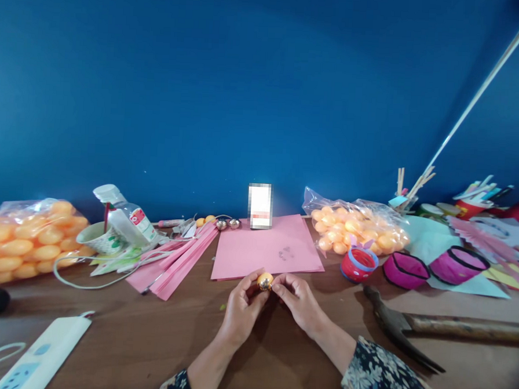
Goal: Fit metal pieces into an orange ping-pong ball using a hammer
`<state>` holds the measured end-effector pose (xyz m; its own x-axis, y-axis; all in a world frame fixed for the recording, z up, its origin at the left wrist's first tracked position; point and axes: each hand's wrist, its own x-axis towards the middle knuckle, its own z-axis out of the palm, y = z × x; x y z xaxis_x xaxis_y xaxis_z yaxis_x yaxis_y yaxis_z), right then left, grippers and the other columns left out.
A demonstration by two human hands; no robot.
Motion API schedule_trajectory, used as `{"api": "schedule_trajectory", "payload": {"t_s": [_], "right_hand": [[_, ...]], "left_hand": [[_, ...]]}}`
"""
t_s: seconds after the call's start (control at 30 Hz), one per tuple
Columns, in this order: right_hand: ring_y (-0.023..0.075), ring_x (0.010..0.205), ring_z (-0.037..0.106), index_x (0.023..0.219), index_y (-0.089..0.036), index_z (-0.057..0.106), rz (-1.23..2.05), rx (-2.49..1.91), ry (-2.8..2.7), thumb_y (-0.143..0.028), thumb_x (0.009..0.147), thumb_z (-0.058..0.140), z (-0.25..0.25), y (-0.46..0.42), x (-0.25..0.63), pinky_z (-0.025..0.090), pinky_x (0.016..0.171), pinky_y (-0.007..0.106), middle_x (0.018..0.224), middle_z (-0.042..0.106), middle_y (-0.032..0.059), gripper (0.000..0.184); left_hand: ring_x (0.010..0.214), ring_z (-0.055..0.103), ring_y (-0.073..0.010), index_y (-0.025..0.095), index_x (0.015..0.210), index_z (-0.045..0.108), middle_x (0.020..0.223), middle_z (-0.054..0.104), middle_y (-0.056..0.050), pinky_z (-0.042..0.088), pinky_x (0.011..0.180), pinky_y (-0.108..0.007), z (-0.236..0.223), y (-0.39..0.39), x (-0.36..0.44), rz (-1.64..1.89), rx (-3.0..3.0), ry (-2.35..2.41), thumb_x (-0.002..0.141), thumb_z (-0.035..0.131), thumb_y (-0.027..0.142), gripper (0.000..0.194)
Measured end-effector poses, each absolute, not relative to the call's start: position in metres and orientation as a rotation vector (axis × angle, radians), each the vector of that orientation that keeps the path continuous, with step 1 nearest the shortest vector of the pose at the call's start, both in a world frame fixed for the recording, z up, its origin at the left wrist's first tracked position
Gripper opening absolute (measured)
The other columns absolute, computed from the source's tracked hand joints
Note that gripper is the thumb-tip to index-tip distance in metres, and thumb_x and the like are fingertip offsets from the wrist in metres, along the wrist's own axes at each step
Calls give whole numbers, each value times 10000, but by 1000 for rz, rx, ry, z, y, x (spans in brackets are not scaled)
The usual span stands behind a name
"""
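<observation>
My left hand [244,307] is closed around a small orange ball [261,277] that has a shiny silver bell-like piece [264,284] on the side facing me. My right hand [300,301] is closed in a pinch at the right edge of the ball; whatever lies between those fingertips is too small to make out. Both hands are above the brown table [276,369], just in front of a stack of pink paper [256,252]. Several small dark grey bits [286,254] lie on the top sheet.
Left are a bag of orange balls [35,238], a bottle [132,220], pink strips [181,266], two silver bells [227,223] and a power strip [45,351]. Right are another ball bag [353,225], a red basket [359,266], magenta bands [406,270] and a hammer [448,326].
</observation>
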<state>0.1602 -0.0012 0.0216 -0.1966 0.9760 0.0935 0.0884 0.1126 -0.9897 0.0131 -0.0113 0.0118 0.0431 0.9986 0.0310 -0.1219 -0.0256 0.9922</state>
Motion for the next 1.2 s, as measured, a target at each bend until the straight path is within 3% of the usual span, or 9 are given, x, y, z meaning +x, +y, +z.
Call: {"api": "schedule_trajectory", "payload": {"t_s": [1.2], "right_hand": [[103,599,431,727,-140,585,1189,-1134,-1531,-396,779,503,23,-2,161,360,566,213,635,527,-11,274]], "left_hand": [[1006,561,-223,151,1103,533,1080,613,-94,411,914,-365,11,-11,13,1281,1173,1092,678,619,239,442]]}}
